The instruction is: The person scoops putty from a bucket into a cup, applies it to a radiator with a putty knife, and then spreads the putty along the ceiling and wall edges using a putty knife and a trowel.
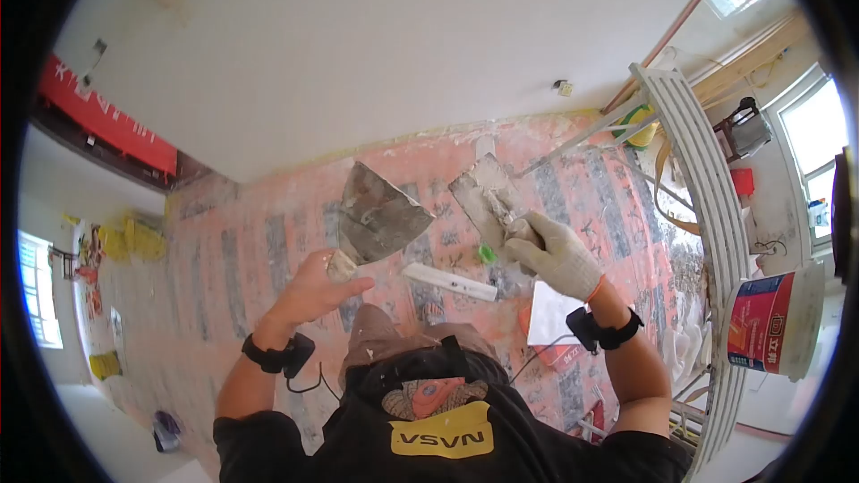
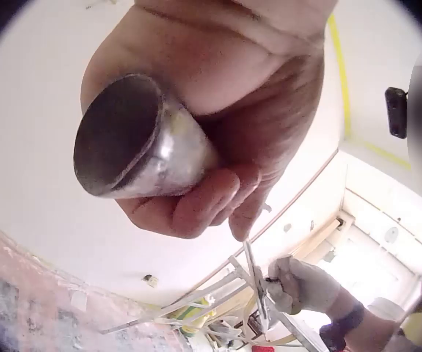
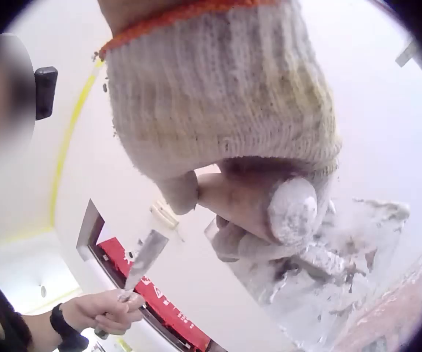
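The bare left hand grips the handle of a wide, grey-smeared scraper blade. In the left wrist view, its fingers curl round a hollow metal handle. The right hand, in a white knitted glove, holds a rectangular trowel with pale paste on it. Up close in the right wrist view, the gloved hand wraps a round handle with a white-caked end. The two blades are apart, both over the floor in front of the body.
Patterned pink sheeting covers the floor below a pale wall. A white strip and a white sheet lie near the feet. On the right stand a metal platform and a labelled bucket. A red banner is at the left.
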Motion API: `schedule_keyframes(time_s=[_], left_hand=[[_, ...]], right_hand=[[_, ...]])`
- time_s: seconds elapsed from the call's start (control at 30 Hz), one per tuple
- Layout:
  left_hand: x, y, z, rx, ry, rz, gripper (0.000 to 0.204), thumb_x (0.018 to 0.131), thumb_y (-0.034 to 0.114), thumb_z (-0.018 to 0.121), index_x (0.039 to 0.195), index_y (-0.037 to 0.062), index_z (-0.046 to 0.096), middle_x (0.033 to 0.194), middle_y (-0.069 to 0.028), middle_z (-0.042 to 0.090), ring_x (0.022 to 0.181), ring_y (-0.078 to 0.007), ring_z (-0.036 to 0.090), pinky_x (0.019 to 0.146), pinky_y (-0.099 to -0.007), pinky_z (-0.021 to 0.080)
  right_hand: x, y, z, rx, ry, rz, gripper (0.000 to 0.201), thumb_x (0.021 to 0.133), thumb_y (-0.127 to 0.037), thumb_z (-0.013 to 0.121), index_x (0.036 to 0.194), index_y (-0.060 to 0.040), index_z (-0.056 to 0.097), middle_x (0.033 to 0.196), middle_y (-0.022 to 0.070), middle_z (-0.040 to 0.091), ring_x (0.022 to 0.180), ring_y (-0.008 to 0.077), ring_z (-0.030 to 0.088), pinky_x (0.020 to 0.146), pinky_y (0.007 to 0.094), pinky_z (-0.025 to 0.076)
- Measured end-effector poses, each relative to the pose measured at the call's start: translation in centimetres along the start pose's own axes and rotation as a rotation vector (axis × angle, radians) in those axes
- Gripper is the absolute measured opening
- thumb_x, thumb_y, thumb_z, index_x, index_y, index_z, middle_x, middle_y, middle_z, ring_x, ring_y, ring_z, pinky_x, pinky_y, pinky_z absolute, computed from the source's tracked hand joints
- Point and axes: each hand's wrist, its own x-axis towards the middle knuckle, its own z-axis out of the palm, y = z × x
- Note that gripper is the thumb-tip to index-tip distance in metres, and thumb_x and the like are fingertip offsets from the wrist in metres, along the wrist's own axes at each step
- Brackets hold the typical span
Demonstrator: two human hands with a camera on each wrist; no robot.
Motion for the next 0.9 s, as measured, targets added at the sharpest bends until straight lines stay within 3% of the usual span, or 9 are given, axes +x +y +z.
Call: schedule_keyframes(time_s=[0.1,0.2,0.33,0.43,0.5,0.63,0.7,0.8,0.9], left_hand=[[5.4,2.1,-1.0,0.004,-0.008,0.075,0.048,0.087,0.029,0.081,0.120,-0.0027,0.065,0.105,-0.0079,0.072,0.095,-0.0135,0.063,0.088,-0.0328,0.050],[12.7,4.0,-3.3,0.183,0.075,0.246,0.048,0.086,0.027,0.080,0.121,-0.0029,0.065,0.105,-0.0087,0.072,0.096,-0.0141,0.064,0.088,-0.0334,0.051],[22.9,5.7,-6.2,0.280,0.028,0.387,0.048,0.087,0.026,0.078,0.122,-0.0025,0.064,0.106,-0.0119,0.073,0.098,-0.0177,0.066,0.091,-0.0345,0.051],[30.4,10.7,-9.7,0.141,-0.121,0.326,0.050,0.087,0.029,0.078,0.122,-0.0038,0.064,0.111,-0.0149,0.072,0.103,-0.0233,0.066,0.096,-0.0373,0.049],[35.7,12.2,-11.8,0.200,-0.053,0.484,0.049,0.086,0.027,0.079,0.122,-0.0030,0.064,0.109,-0.0126,0.073,0.100,-0.0232,0.066,0.094,-0.0376,0.050],[42.8,14.8,-12.2,0.238,-0.167,0.609,0.048,0.086,0.025,0.077,0.123,-0.0016,0.063,0.106,-0.0147,0.073,0.096,-0.0264,0.068,0.092,-0.0382,0.052],[45.8,17.7,-11.0,0.466,-0.306,0.751,0.047,0.087,0.025,0.076,0.123,-0.0004,0.062,0.104,-0.0188,0.073,0.092,-0.0316,0.069,0.088,-0.0398,0.053],[46.8,23.7,-8.9,0.479,-0.537,0.770,0.045,0.087,0.026,0.075,0.120,-0.0004,0.061,0.099,-0.0219,0.071,0.090,-0.0365,0.068,0.086,-0.0413,0.053],[49.5,28.5,-6.7,0.514,-0.669,0.749,0.043,0.088,0.028,0.074,0.117,-0.0004,0.061,0.098,-0.0202,0.070,0.089,-0.0363,0.067,0.086,-0.0411,0.052]], right_hand=[[2.8,-1.8,-0.5,0.018,0.115,-0.042,0.021,0.094,-0.019,0.070,0.103,-0.0010,0.063,0.075,0.0016,0.058,0.068,0.0075,0.055,0.063,0.0272,0.047],[7.3,-3.2,-0.4,-0.128,0.224,-0.158,0.024,0.092,-0.025,0.070,0.104,-0.0059,0.063,0.081,0.0133,0.065,0.073,0.0329,0.065,0.068,0.0391,0.052],[13.3,-3.5,-0.6,-0.314,0.213,-0.209,0.017,0.088,-0.024,0.066,0.092,-0.0093,0.058,0.081,0.0110,0.066,0.078,0.0344,0.068,0.066,0.0462,0.051],[18.0,-4.7,-1.2,-0.560,0.121,-0.100,0.019,0.087,-0.019,0.071,0.098,-0.0065,0.061,0.081,0.0117,0.064,0.077,0.0333,0.066,0.070,0.0404,0.051],[20.6,-5.4,-1.5,-0.396,0.198,-0.094,0.018,0.087,-0.019,0.070,0.097,-0.0070,0.061,0.080,0.0117,0.063,0.076,0.0335,0.065,0.070,0.0413,0.051],[23.8,-10.0,-4.2,-0.144,0.520,0.046,0.020,0.089,-0.018,0.071,0.100,-0.0060,0.061,0.080,0.0134,0.063,0.075,0.0337,0.065,0.069,0.0396,0.051],[26.1,-10.8,-5.8,-0.086,0.668,0.088,0.020,0.089,-0.017,0.071,0.101,-0.0054,0.060,0.079,0.0145,0.062,0.074,0.0340,0.064,0.069,0.0389,0.051],[28.0,-8.0,-8.1,-0.101,0.868,0.157,0.023,0.095,-0.025,0.066,0.105,-0.0049,0.061,0.086,0.0160,0.067,0.079,0.0347,0.068,0.072,0.0411,0.053],[27.5,-2.9,-11.0,0.061,1.206,0.215,0.029,0.096,-0.025,0.066,0.114,-0.0032,0.060,0.088,0.0134,0.069,0.078,0.0264,0.070,0.072,0.0382,0.054]])
